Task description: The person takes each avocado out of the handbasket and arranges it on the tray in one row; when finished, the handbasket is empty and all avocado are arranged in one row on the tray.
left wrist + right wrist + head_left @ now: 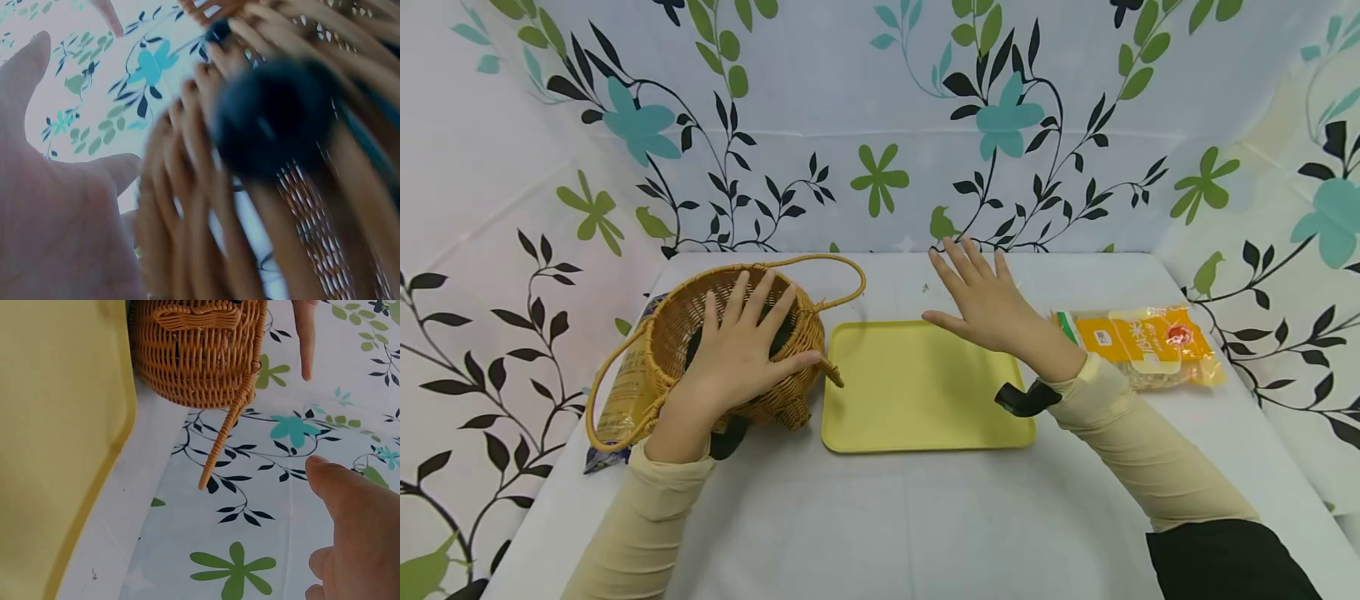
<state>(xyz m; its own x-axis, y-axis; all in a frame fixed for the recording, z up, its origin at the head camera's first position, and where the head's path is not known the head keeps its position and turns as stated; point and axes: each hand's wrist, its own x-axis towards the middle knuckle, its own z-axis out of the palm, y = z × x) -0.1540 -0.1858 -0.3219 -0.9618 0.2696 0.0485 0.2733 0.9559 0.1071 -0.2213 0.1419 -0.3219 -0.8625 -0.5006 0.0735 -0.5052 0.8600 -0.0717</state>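
My left hand (730, 358) is spread with straight fingers over a brown wicker basket (790, 400), overlapping its opening in the head view. Something dark lies inside the basket, partly hidden by the hand. The left wrist view shows the basket's weave (200, 156) close up, with a blurred dark round piece (275, 119) on it and the thumb beside it. My right hand (988, 308), fingers extended and holding nothing, hovers at the far right corner of a yellow tray (925, 392). In the right wrist view, basket (200, 362) and tray (62, 425) appear beyond that hand (362, 531).
A yellow and blue plastic bag (625, 400) lies left of the basket, partly covered by it. On the right is a clear and orange food package (1150, 342). The basket's looped handle (850, 279) reaches toward the tray. A patterned cloth (820, 108) hangs behind the white table.
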